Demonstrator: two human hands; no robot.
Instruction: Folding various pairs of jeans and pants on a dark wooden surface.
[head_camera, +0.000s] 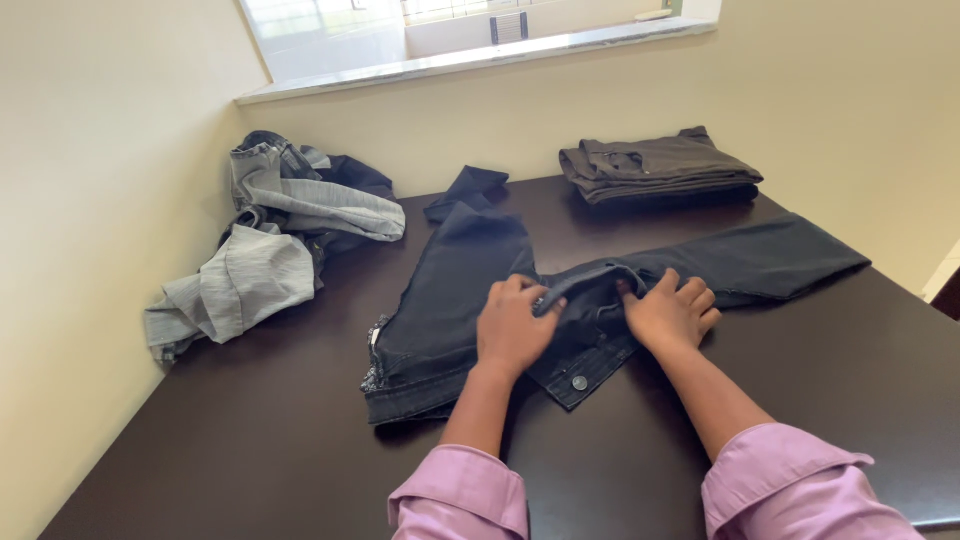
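Note:
A pair of black jeans (455, 280) lies spread on the dark wooden table (250, 430), one leg pointing to the far wall and the other to the right. Both hands rest at the waistband, near the metal button (579, 382). My left hand (512, 325) pinches a raised fold of the waist fabric with its fingers curled. My right hand (670, 312) presses on the same bunched fabric from the right, thumb tucked into the fold. Pink sleeves cover both forearms.
A heap of grey and dark jeans (270, 240) sits at the table's left side against the wall. A folded dark brown garment (655, 165) lies at the back right. Cream walls close in the left and far sides, under a window ledge (470, 60).

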